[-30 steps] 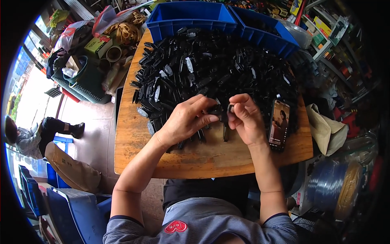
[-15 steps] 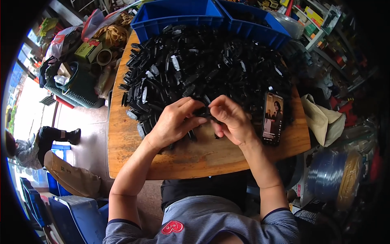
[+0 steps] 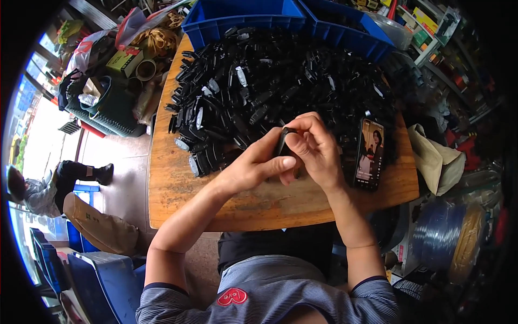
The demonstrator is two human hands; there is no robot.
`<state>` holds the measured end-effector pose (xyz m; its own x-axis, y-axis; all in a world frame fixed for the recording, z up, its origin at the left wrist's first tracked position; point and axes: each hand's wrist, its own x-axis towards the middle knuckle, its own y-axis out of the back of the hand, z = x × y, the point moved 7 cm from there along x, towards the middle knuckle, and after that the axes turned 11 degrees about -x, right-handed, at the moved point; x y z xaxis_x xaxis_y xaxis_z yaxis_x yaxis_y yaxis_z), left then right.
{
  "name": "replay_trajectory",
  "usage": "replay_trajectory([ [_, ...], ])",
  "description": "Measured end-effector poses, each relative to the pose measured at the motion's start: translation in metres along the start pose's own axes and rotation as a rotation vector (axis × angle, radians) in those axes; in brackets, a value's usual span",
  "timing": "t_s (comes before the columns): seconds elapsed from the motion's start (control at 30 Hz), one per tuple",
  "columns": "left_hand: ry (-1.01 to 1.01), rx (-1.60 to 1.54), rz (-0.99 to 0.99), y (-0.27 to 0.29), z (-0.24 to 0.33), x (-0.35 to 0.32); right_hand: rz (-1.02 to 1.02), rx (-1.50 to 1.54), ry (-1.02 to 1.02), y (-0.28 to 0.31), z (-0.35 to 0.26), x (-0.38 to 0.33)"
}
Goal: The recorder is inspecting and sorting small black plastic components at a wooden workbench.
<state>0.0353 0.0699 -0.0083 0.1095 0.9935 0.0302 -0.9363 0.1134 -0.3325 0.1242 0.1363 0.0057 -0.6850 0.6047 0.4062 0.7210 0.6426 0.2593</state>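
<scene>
Above the near part of the wooden table [image 3: 226, 208], my hands meet over one small black piece [image 3: 284, 139]. My left hand [image 3: 251, 167] is closed round its lower side, fingers behind it and thumb stretched toward the right hand. At its top end, my right hand [image 3: 319, 151] pinches it between thumb and curled fingers. What kind of piece it is does not show, as my fingers cover most of it. Just beyond my hands spreads a large heap of similar black pieces [image 3: 253, 89], some with shiny grey faces.
A phone [image 3: 370, 154] with a lit screen lies right of my hands. Two blue bins [image 3: 245, 24] stand behind the heap. On the floor at left are a dark green basket [image 3: 116, 116] and blue containers [image 3: 105, 281]. Another person's leg [image 3: 81, 171] shows at far left. Wrapped spools [image 3: 437, 235] stand right.
My hands have come closer together, turning the black piece more upright between them. The left hand has shifted right. The whole view has moved slightly.
</scene>
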Motion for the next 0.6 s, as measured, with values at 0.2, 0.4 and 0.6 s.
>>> replay_trajectory([
  [0.2,-0.146,0.001,0.181,0.054,0.032,-0.008,-0.345,-0.754,-0.157,0.005,0.018,-0.010],
  [0.4,-0.422,1.056,-0.011,0.016,0.011,-0.002,-0.364,-0.802,-0.202,0.001,0.023,-0.014],
  [0.6,-0.355,1.581,0.070,0.004,-0.018,0.003,-0.134,-0.554,-0.163,0.024,0.009,-0.003],
])
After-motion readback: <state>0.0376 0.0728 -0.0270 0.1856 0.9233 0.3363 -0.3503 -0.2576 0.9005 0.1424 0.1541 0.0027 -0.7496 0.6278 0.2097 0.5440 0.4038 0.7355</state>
